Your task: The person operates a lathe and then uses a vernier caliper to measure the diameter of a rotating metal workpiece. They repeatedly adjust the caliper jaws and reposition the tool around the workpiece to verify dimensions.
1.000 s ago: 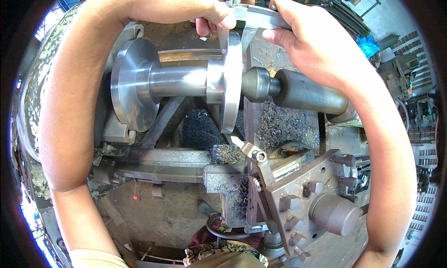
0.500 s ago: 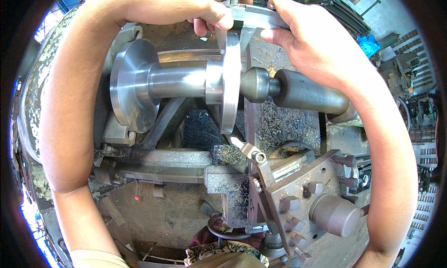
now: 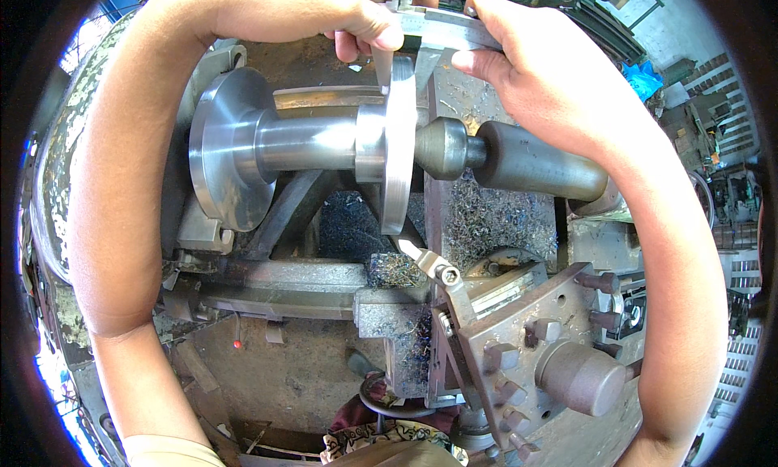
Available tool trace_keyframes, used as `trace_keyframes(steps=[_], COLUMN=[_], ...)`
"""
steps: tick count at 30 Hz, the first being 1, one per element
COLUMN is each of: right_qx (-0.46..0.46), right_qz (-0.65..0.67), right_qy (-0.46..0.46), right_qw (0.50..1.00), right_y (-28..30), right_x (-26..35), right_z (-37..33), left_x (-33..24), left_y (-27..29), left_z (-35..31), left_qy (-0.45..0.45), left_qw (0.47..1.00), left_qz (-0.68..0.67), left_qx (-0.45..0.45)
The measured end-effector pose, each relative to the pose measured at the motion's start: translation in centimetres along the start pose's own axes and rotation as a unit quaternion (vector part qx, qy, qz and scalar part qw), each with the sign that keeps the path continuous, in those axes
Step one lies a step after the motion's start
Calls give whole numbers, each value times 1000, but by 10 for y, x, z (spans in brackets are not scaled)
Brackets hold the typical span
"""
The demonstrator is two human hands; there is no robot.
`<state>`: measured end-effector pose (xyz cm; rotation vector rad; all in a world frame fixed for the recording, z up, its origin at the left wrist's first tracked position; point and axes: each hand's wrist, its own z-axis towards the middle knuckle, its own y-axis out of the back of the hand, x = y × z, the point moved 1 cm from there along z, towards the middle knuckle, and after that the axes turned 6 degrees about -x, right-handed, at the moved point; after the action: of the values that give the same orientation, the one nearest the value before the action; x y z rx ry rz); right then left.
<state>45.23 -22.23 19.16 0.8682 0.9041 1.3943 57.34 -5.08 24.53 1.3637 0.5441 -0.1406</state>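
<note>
A steel vernier caliper (image 3: 442,31) spans the far edge of the right-hand flange (image 3: 397,155) on a shiny turned workpiece (image 3: 312,143), its jaws on either side of the rim. My left hand (image 3: 356,19) pinches the caliper near its fixed jaw, thumb on the near face. Round the beam's right end, my right hand (image 3: 519,49) is closed with its thumb by the sliding jaw. The workpiece lies level in a lathe, a wider flange (image 3: 231,149) at its left end. A conical centre (image 3: 442,148) bears on its right side.
Below the flange, a cutting tool (image 3: 417,254) points from the bolted tool post (image 3: 527,337). Metal chips (image 3: 494,224) cover the carriage. The tailstock quill (image 3: 539,160) lies under my right forearm; a handwheel (image 3: 397,398) is near my body.
Almost nothing differs. Both hands stay on the caliper at the flange rim, and the view has shifted only slightly.
</note>
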Motion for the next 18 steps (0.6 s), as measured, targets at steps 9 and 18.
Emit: trace_keyframes(steps=[9, 18], right_qx=[68, -45], right_qz=[33, 60], right_qy=[-37, -15], right_qw=[996, 997], right_y=[23, 46], right_x=[19, 5], right_z=[10, 4], left_x=[2, 48], left_y=[0, 16], left_z=[1, 20], left_qy=[-16, -38], left_qw=[1000, 964], left_qz=[10, -229], left_qx=[5, -130])
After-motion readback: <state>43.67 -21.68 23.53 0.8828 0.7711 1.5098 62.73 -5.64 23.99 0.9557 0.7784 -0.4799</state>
